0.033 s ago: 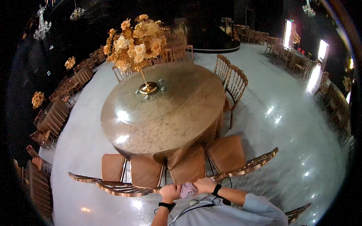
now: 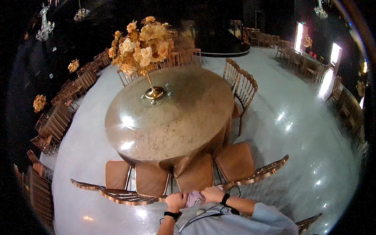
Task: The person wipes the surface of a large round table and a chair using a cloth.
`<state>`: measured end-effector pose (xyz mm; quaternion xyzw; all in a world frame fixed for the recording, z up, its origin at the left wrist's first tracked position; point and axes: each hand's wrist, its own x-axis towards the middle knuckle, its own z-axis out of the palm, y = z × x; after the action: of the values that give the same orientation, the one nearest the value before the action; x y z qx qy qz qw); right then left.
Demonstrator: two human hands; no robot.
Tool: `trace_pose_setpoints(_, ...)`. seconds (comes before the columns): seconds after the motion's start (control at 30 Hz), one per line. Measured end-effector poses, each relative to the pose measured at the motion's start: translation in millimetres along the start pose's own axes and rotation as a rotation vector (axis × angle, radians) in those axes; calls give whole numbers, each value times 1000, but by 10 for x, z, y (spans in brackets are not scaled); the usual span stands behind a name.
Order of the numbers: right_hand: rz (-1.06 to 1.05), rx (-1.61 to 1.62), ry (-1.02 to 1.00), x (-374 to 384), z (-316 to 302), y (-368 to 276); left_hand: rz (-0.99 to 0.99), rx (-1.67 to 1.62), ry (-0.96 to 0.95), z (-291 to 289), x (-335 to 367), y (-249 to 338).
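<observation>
A lilac cloth point(image 2: 194, 199) is bunched between my two hands, close to my body. My left hand point(image 2: 177, 200) is closed at the cloth's left end, fingers curled. On the other side, my right hand point(image 2: 212, 194) grips the cloth from above, its fingertips partly hidden. Both hands are at the back of a gold chair point(image 2: 195, 173) with a brown seat; they cover most of its top rail, so I cannot tell whether they touch it. To the left stands another gold chair back point(image 2: 129, 198), and to the right a further one point(image 2: 260, 174).
Beyond the chairs stands a round table point(image 2: 176, 137) with a shiny gold-brown cover. A glass turntable point(image 2: 129, 111) on it bears a tall gold flower centrepiece point(image 2: 143, 51). Two chairs point(image 2: 244, 92) stand at the table's right. Pale glossy floor point(image 2: 286, 156) surrounds everything.
</observation>
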<state>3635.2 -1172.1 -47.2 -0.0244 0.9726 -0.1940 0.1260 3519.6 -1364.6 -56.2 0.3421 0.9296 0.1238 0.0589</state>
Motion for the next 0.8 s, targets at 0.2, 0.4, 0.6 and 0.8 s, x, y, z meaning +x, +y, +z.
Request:
trace_pose_setpoints(0.2, -9, 54, 77, -130, -56, -26, 16, -87, 117, 8, -78, -224)
trace_pose_setpoints(0.4, 3, 77, 15, -213, -212, -116, 74, -9, 232, 58, -138, -258)
trace_pose_setpoints(0.6, 16, -60, -101, -11, -161, -13, -45, 7, 107, 9, -70, -173)
trace_pose_setpoints(0.8, 36, -124, -74, -26, -94, 92, -98, 28, -36, -81, 69, -115)
